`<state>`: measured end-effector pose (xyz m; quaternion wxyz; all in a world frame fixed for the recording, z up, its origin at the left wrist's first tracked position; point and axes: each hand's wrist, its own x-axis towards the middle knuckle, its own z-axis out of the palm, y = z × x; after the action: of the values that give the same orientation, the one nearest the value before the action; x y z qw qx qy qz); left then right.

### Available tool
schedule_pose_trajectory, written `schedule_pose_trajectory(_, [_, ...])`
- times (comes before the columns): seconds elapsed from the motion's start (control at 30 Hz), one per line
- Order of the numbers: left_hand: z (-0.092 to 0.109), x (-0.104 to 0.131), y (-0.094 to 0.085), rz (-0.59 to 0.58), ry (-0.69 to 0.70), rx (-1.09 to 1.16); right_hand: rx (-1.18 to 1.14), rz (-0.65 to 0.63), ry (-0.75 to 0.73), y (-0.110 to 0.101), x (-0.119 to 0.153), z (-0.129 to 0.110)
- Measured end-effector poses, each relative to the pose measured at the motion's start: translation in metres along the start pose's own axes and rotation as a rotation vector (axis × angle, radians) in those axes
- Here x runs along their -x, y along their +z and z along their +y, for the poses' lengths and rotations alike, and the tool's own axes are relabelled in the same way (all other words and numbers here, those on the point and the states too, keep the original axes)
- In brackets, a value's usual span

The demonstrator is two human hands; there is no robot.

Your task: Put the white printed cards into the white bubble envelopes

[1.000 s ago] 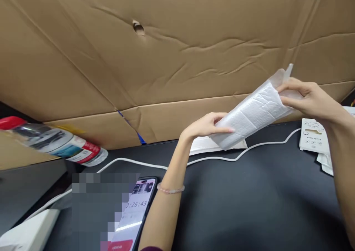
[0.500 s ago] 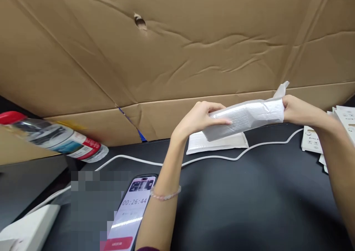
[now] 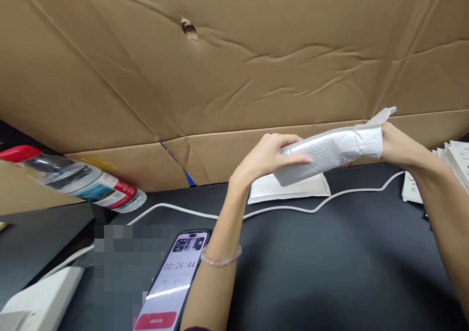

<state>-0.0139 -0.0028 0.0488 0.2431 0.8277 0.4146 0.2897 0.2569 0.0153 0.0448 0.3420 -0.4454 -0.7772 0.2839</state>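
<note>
A white padded mailer (image 3: 324, 153) is held above the dark table, tilted with its right end higher. My left hand (image 3: 273, 155) is closed round its left end, thumb along the near face and fingers behind. At the mailer's right end, my right hand (image 3: 397, 143) reaches into the opening, its fingers hidden inside; a pointed flap sticks up beside it. Whether that hand holds anything cannot be seen. Below the held mailer, another white padded mailer (image 3: 289, 189) lies flat at the back of the table.
A cardboard wall (image 3: 234, 77) rises behind. A white cable (image 3: 278, 208) crosses the dark table (image 3: 322, 262). On the left are a bottle with a red cap (image 3: 98, 182), a phone showing a timer (image 3: 176, 277) and a white box (image 3: 47, 297). Several printed white boxes (image 3: 459, 155) stand right.
The held mailer and both hands have shifted slightly right, partly because the whole view has shifted. The flap at the mailer's opening now leans further right.
</note>
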Motion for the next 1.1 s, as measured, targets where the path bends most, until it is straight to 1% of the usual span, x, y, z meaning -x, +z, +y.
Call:
schedule_pose_trajectory(0.03, [0.000,0.000,-0.001,-0.009,-0.008,-0.005,-0.020,0.003,0.001,-0.002,0.001,0.000])
schedule_pose_trajectory(0.1, [0.001,0.001,-0.004,-0.026,-0.028,-0.015,-0.067,-0.007,0.047,-0.008,0.003,0.000])
schedule_pose_trajectory(0.2, [0.004,0.002,-0.007,-0.050,-0.042,-0.007,-0.130,0.061,0.134,-0.016,0.006,0.002])
schedule_pose_trajectory(0.3, [0.006,0.002,-0.008,-0.069,-0.043,0.013,-0.173,0.055,0.151,-0.020,0.007,0.004])
schedule_pose_trajectory(0.4, [0.004,0.003,-0.010,-0.077,-0.061,0.005,-0.186,0.052,0.171,-0.025,0.009,0.006])
schedule_pose_trajectory(0.47, [0.000,0.004,-0.014,-0.080,-0.079,-0.002,-0.183,0.101,0.166,-0.031,0.010,0.008])
schedule_pose_trajectory(0.53, [-0.007,0.007,-0.020,-0.074,-0.102,-0.011,-0.223,0.199,0.152,-0.038,0.012,0.010])
schedule_pose_trajectory(0.63, [-0.015,0.011,-0.028,-0.050,-0.149,-0.058,-0.379,0.376,0.162,-0.048,0.012,0.014])
schedule_pose_trajectory(0.7, [-0.020,0.013,-0.033,-0.063,-0.186,-0.104,-0.459,0.495,0.172,-0.051,0.010,0.015])
schedule_pose_trajectory(0.77, [-0.025,0.014,-0.036,-0.136,-0.227,-0.157,-0.491,0.636,0.163,-0.051,0.007,0.015])
schedule_pose_trajectory(0.83, [-0.030,0.014,-0.038,-0.240,-0.274,-0.209,-0.507,0.768,0.140,-0.049,0.004,0.015])
schedule_pose_trajectory(0.9, [-0.034,0.015,-0.038,-0.325,-0.325,-0.234,-0.507,0.851,0.120,-0.049,0.003,0.016])
schedule_pose_trajectory(0.93, [-0.035,0.015,-0.038,-0.353,-0.345,-0.233,-0.496,0.858,0.118,-0.049,0.003,0.017])
schedule_pose_trajectory(1.0, [-0.035,0.015,-0.037,-0.380,-0.359,-0.210,-0.468,0.820,0.128,-0.049,0.004,0.018])
schedule_pose_trajectory(1.1, [-0.029,0.012,-0.032,-0.381,-0.299,-0.119,-0.437,0.665,0.170,-0.045,0.004,0.019])
